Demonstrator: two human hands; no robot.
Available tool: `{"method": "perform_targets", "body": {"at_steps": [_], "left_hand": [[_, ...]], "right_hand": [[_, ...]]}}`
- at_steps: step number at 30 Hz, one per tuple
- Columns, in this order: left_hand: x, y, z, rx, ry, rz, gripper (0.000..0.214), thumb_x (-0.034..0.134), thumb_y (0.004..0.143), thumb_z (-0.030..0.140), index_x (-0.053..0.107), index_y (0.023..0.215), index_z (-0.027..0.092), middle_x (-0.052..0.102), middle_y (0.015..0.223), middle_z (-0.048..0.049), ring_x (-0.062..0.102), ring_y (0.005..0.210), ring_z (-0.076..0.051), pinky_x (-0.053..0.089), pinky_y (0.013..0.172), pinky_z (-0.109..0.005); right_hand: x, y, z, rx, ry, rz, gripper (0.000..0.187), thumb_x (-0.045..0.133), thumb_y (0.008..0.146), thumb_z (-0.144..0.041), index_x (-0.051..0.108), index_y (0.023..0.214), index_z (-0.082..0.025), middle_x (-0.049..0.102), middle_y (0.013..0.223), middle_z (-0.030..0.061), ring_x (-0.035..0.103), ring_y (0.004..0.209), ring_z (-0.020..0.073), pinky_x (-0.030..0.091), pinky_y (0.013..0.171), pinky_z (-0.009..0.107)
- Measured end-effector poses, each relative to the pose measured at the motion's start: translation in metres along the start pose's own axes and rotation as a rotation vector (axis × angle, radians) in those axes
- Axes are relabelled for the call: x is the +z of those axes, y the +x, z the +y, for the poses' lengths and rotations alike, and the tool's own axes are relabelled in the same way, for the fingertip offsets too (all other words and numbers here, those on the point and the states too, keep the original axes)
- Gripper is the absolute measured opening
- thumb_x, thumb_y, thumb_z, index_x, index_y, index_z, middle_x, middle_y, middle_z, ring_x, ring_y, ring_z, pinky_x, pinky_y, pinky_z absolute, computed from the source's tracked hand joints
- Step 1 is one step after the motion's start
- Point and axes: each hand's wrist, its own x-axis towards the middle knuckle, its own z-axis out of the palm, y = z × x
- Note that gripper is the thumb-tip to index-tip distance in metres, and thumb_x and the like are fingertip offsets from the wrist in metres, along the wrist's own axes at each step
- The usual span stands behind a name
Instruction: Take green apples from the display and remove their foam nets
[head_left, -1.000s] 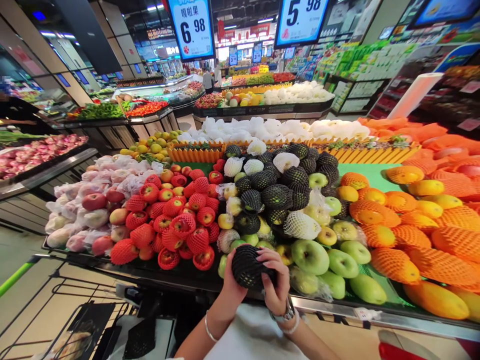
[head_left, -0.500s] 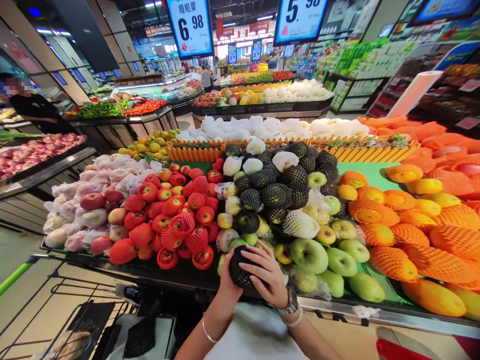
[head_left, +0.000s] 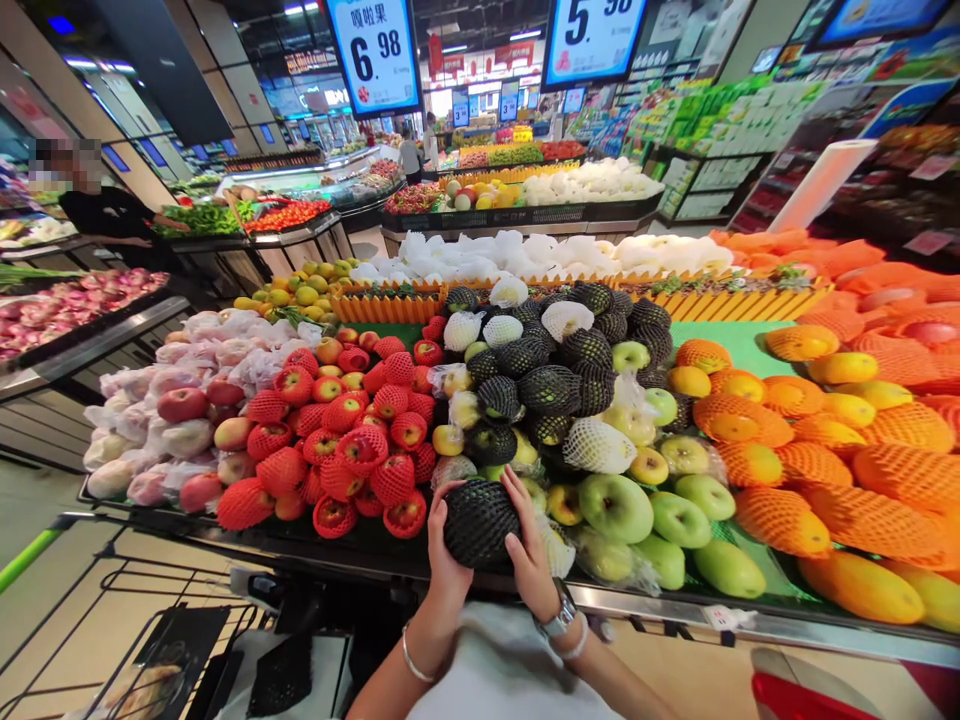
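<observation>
1. Holding one black-netted fruit (head_left: 481,523) between both hands at the near edge of the desk (head_left: 645,607); can't tell the clearance to the rim.
2. Left hand (head_left: 450,565): cupped round the fruit's left side, gripping. Probably carries most of the weight.
3. Right hand (head_left: 534,560): on the right side, thumb toward the near face, fingers extended. Looks more like steadying than squeezing.
4. Change: half a second ago the right fingers lay across the fruit. Now they're back at its side, so most of the upper face shows. Netting is on; skin mostly hidden.
5. Meaning: fruit is in hand, not set down, and better exposed to view. Hold looks stable from two sides; being round, it could roll if one hand slackens.
6. Around it: red-netted apples (head_left: 394,480) left, green apples (head_left: 615,507) right, dark-netted heap (head_left: 551,390) behind. Cart handle (head_left: 34,560) far left.
7. Person in a black top (head_left: 105,220) is further into view, well apart from the fruit.
</observation>
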Motion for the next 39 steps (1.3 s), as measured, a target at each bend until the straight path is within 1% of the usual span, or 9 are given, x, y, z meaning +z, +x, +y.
{"method": "perform_targets", "body": {"at_steps": [8,11,13,15,18,23,25,28,39], "left_hand": [[0.007,-0.006,-0.011,-0.157,-0.149,0.143,0.025,0.061,0.072,0.042,0.072,0.081,0.021,0.075,0.082,-0.0023,0.07,0.081,-0.021,0.053,0.078,-0.033],[0.008,-0.006,-0.009,-0.167,-0.159,0.147,0.025,0.062,0.069,0.041,0.072,0.077,0.02,0.075,0.08,-0.0029,0.07,0.078,-0.021,0.053,0.076,-0.032],[0.007,-0.004,-0.007,-0.141,-0.145,0.146,0.026,0.063,0.067,0.042,0.072,0.078,0.02,0.075,0.08,-0.0029,0.07,0.078,-0.021,0.053,0.075,-0.032],[0.005,-0.002,-0.005,-0.096,-0.125,0.144,0.027,0.064,0.068,0.044,0.072,0.079,0.021,0.075,0.081,-0.0021,0.069,0.079,-0.021,0.053,0.077,-0.033],[0.0,0.0,-0.004,-0.018,-0.076,0.135,0.028,0.063,0.071,0.046,0.07,0.083,0.022,0.074,0.084,-0.001,0.068,0.083,-0.021,0.052,0.08,-0.034],[-0.008,-0.006,-0.003,0.217,0.227,-0.02,0.026,0.058,0.081,0.043,0.069,0.091,0.021,0.071,0.094,-0.0029,0.063,0.092,-0.021,0.048,0.086,-0.033],[-0.009,-0.01,-0.002,0.369,0.401,-0.131,0.025,0.056,0.085,0.041,0.069,0.094,0.022,0.069,0.1,-0.0035,0.061,0.099,-0.021,0.045,0.093,-0.033],[-0.006,-0.015,-0.001,0.501,0.606,-0.295,0.024,0.055,0.088,0.039,0.067,0.1,0.023,0.066,0.105,-0.0043,0.059,0.103,-0.021,0.042,0.097,-0.035],[0.002,-0.006,0.0,0.445,0.817,-0.465,0.035,0.04,0.096,0.043,0.063,0.112,0.021,0.064,0.114,-0.008,0.057,0.111,-0.023,0.041,0.101,-0.039]], "right_hand": [[0.011,-0.009,-0.004,-0.01,0.088,0.165,0.027,0.046,0.096,-0.032,0.065,0.114,-0.03,0.06,0.13,0.0056,0.056,0.122,0.0255,0.046,0.101,0.046],[0.015,-0.013,-0.002,-0.076,0.065,0.228,0.032,0.045,0.096,-0.032,0.058,0.124,-0.031,0.06,0.13,0.0064,0.057,0.12,0.0266,0.048,0.098,0.048],[0.016,-0.014,-0.001,-0.083,0.074,0.272,0.045,0.044,0.096,-0.032,0.04,0.141,-0.032,0.062,0.128,0.0067,0.059,0.118,0.0255,0.048,0.097,0.049],[0.013,-0.01,-0.001,-0.038,0.078,0.224,0.05,0.045,0.096,-0.031,0.033,0.145,-0.033,0.063,0.127,0.0061,0.059,0.118,0.0238,0.047,0.099,0.048],[0.001,0.0,-0.001,0.041,0.077,0.062,0.037,0.042,0.097,-0.039,0.056,0.131,-0.031,0.059,0.133,0.0056,0.053,0.125,0.0247,0.042,0.106,0.047],[-0.007,0.004,0.005,0.152,0.322,0.057,0.057,0.041,0.092,-0.06,0.049,0.139,-0.029,0.042,0.15,0.0063,0.041,0.137,0.0284,0.038,0.109,0.047],[-0.002,0.0,0.007,0.213,0.392,0.032,0.062,0.048,0.088,-0.062,0.049,0.139,-0.027,0.047,0.147,0.0074,0.046,0.133,0.0291,0.036,0.111,0.047],[0.008,-0.006,0.006,0.347,0.462,0.088,0.049,0.048,0.089,-0.054,0.062,0.126,-0.026,0.063,0.13,0.0065,0.058,0.12,0.0263,0.042,0.106,0.044],[0.016,-0.01,0.023,0.64,0.643,0.396,0.032,0.061,0.074,-0.05,0.075,0.095,-0.029,0.073,0.106,0.0008,0.064,0.104,0.0234,0.05,0.092,0.036]]}}
